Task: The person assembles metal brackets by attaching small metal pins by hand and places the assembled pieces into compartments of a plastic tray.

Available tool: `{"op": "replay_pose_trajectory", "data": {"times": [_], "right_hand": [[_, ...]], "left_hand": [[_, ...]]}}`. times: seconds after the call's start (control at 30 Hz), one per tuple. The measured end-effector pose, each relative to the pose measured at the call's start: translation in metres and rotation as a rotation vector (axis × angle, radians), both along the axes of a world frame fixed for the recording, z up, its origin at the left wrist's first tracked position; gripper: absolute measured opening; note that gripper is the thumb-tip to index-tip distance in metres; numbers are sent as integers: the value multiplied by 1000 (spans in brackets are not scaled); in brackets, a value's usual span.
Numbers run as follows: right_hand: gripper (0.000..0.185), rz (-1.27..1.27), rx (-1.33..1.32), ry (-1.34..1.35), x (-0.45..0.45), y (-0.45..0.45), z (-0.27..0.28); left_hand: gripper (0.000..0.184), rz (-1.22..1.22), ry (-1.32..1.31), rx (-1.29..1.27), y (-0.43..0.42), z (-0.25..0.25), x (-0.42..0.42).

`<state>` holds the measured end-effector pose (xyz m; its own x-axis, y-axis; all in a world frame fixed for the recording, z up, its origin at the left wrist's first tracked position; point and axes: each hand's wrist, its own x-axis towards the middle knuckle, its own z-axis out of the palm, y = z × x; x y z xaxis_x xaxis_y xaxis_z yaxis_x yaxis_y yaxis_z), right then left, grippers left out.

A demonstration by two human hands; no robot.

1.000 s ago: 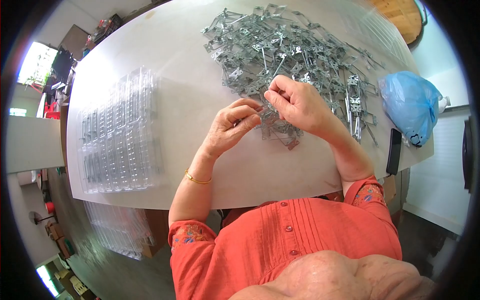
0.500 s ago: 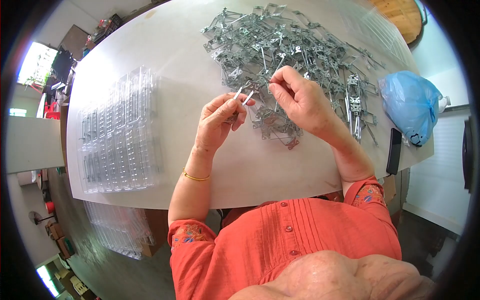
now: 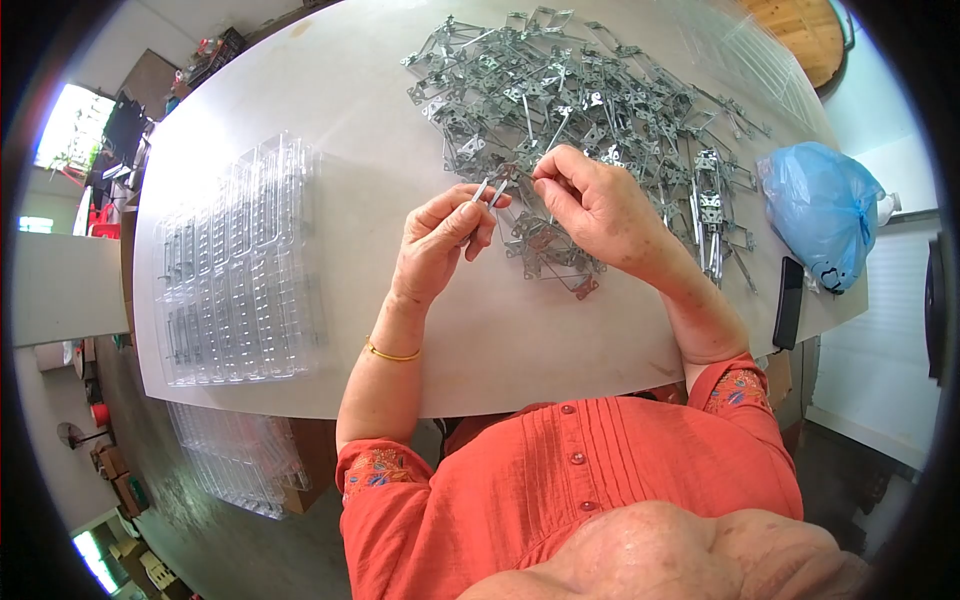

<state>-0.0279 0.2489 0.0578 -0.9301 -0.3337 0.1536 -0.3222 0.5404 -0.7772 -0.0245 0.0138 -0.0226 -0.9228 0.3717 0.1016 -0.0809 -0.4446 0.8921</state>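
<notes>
My left hand is closed, with thumb and fingers pinching a metal linkage piece whose two narrow pale bars stick up past the fingertips. Just to the right, my right hand is closed in a pinch at the near edge of the heap. What lies between its fingertips is too small to make out. Behind both hands spreads a tangled heap of grey metal linkages, with flat hole-punched plates and thin arms. Some of its pieces lie below and between the hands.
Clear plastic trays holding metal parts are stacked on the table at left. To the right are aligned metal linkages, a black phone and a tied blue plastic bag. More clear trays sit below the table's left edge.
My right hand has shifted slightly down and left, with its fingertips nearer the left hand's piece. The left hand has barely moved and still holds the linkage piece.
</notes>
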Motion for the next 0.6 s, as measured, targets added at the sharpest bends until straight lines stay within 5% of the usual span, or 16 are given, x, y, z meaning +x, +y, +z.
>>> {"op": "replay_pose_trajectory", "data": {"times": [0.27, 0.37, 0.6], "right_hand": [[16, 18, -72, -45, -3, 1, -9], [20, 59, -257, -467, -6, 4, 5], [24, 147, -433, -684, -18, 11, 4]], "left_hand": [[28, 10, 135, -151, 1, -4, 0], [28, -17, 150, -156, 1, -2, 1], [29, -51, 170, -242, 1, 2, 2]]}}
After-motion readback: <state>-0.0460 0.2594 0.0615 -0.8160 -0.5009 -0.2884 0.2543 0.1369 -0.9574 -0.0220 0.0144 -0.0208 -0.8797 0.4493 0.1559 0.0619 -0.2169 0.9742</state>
